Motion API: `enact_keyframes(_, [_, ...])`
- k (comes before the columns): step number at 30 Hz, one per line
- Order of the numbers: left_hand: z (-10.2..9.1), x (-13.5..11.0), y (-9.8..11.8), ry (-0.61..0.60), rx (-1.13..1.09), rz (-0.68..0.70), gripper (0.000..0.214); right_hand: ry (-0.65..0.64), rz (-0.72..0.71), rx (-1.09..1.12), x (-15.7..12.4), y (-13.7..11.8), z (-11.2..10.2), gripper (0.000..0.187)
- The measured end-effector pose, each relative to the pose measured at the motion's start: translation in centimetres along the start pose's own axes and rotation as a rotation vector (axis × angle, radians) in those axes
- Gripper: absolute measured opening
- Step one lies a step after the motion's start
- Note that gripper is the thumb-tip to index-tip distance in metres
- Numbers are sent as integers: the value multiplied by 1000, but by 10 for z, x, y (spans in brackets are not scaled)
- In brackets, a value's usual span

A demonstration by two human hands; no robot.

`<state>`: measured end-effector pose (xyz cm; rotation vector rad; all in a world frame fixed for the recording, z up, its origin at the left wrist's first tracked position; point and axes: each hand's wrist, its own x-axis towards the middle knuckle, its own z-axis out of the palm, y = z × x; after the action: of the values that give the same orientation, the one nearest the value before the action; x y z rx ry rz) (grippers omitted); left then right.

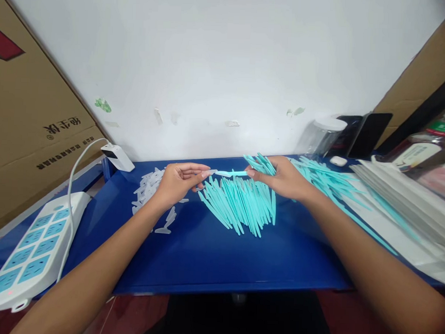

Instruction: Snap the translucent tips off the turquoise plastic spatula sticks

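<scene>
Your left hand (178,182) pinched narrowly on a clear cap (212,172) at the tip of one teal stick (231,173). Your right hand (286,179) gripped that stick's other end and also clutched a small bundle of teal sticks (261,163). The single stick lay level, its long axis running left to right above the blue table (212,254). Beneath it sat a teal pile (241,202), too many to count, beside loose clear caps (147,188).
</scene>
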<state>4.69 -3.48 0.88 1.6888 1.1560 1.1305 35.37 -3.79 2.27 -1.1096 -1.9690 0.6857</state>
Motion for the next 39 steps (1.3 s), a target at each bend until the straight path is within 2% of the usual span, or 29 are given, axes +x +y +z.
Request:
enact_keyframes(14, [6, -6, 7, -56, 30, 31, 32, -40, -17, 36, -2, -4, 7, 36])
enact_keyframes(19, [4, -5, 8, 7, 76, 96, 31, -40, 16, 49, -1, -4, 7, 42])
enact_keyframes(25, [-13, 1, 11, 124, 74, 164, 37, 32, 72, 33, 0, -2, -6, 38])
enact_keyframes(28, [-14, 3, 9, 120, 64, 140, 37, 63, 56, 19, 0, -1, -7, 37])
enact_keyframes(33, [0, -2, 9, 42, 56, 82, 36, 41, -1, 27, -1, -5, 1, 35])
enact_keyframes(39, [9, -8, 12, 32, -9, 11, 35, 32, -14, 18, -1, -8, 4, 31])
